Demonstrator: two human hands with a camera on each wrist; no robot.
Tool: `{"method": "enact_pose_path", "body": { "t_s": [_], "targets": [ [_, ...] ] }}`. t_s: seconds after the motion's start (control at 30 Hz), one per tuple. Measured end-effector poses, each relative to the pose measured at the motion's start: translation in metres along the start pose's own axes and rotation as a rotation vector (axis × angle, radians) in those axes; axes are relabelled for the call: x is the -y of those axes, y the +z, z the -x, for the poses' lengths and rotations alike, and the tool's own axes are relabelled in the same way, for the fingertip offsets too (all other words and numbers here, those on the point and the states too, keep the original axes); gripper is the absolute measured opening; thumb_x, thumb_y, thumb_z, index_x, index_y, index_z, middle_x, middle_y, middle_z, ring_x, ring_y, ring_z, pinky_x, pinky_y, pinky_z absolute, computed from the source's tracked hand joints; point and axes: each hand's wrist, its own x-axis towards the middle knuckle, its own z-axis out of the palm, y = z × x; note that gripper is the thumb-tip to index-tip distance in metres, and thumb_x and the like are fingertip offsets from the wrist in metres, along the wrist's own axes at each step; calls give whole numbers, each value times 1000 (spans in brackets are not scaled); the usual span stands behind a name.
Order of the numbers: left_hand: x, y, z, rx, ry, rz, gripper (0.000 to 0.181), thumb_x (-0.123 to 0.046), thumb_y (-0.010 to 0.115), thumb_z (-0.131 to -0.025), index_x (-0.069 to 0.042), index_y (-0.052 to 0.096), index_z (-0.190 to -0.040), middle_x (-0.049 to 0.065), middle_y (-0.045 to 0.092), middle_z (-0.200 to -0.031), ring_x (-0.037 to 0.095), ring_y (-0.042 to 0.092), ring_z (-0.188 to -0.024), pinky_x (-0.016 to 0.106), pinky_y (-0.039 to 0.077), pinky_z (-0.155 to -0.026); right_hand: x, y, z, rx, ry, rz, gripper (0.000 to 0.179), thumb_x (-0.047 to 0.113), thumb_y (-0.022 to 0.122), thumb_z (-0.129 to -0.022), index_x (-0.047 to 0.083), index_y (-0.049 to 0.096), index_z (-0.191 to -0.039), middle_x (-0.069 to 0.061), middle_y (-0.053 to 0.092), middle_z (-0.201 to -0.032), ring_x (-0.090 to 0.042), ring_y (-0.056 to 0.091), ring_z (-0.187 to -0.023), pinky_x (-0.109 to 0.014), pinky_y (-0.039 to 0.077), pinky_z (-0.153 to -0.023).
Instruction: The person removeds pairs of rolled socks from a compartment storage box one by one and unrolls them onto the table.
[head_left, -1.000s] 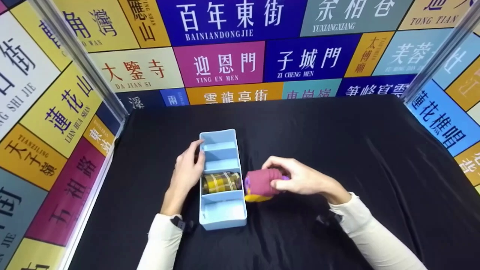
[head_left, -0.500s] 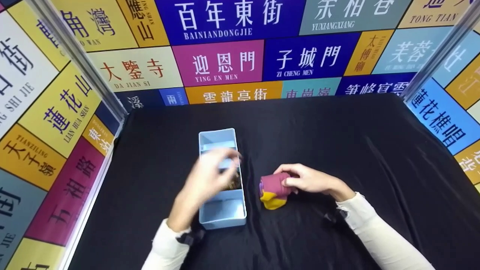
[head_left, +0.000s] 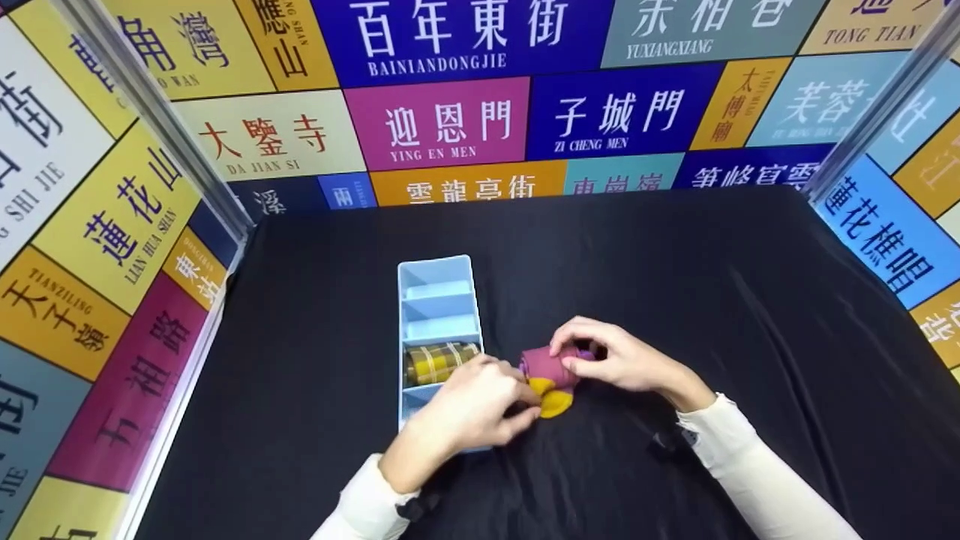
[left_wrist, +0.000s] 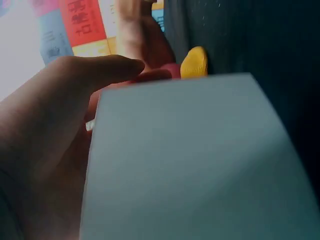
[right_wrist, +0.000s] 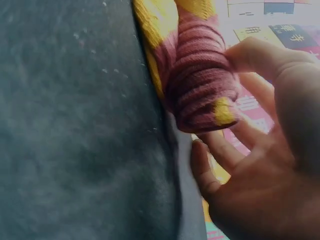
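Observation:
A rolled pair of maroon socks (head_left: 544,366) with yellow ends lies on the black cloth, right of a light blue divided box (head_left: 437,309). My right hand (head_left: 619,360) grips the roll from the right; its thumb and fingers show around the ribbed knit (right_wrist: 202,65) in the right wrist view. My left hand (head_left: 480,405) reaches over the box's near part, its fingertips at the yellow sock end (head_left: 555,403). A gap shows between its thumb and fingers. In the left wrist view, the box wall (left_wrist: 190,160) hides much of this hand (left_wrist: 65,100).
A yellow-and-dark plaid roll (head_left: 435,363) sits in one compartment of the box. Black cloth (head_left: 675,262) covers the table. Printed sign panels (head_left: 442,124) form walls at the back and sides, with metal posts (head_left: 187,142) at the corners.
My left hand has left the box's left rim and crossed over the box to the socks. My right hand has drawn the socks slightly right, away from the box, and still holds them.

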Motion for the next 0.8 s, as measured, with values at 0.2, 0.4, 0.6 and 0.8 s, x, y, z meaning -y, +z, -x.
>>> {"method": "enact_pose_path", "body": {
  "t_s": [0.2, 0.4, 0.6, 0.8],
  "targets": [
    [-9, 9, -1, -10, -56, -90, 32, -36, 70, -102, -22, 78, -130, -3, 80, -109, 19, 74, -100, 37, 56, -98, 1, -1, 2, 8, 8, 92, 31, 26, 81, -98, 26, 73, -128, 5, 73, -121, -16, 65, -103, -28, 53, -86],
    [-17, 13, 0, -32, -43, -117, 30, -33, 74, -100, -19, 80, -127, -4, 80, -126, 12, 76, -116, 39, 52, -117, 3, 1, -4, -20, 12, 234, 36, 32, 87, -93, 23, 76, -127, -2, 69, -137, -21, 63, -125, -40, 53, -105],
    [-26, 24, 1, 15, -14, -224, 31, -39, 77, -96, -20, 76, -121, -6, 80, -121, 11, 78, -107, 39, 51, -114, 5, 5, -10, -74, 43, 211, 39, 29, 86, -94, 19, 75, -130, 7, 75, -119, -14, 70, -105, -29, 56, -92],
    [-32, 26, -1, 10, -19, -264, 27, -37, 82, -91, -21, 70, -108, -7, 77, -102, 12, 77, -93, 38, 51, -110, 1, 6, -17, -167, 21, 201, 38, 25, 83, -96, 17, 70, -131, 2, 73, -122, -17, 70, -111, -29, 55, -97]
  ]
}}
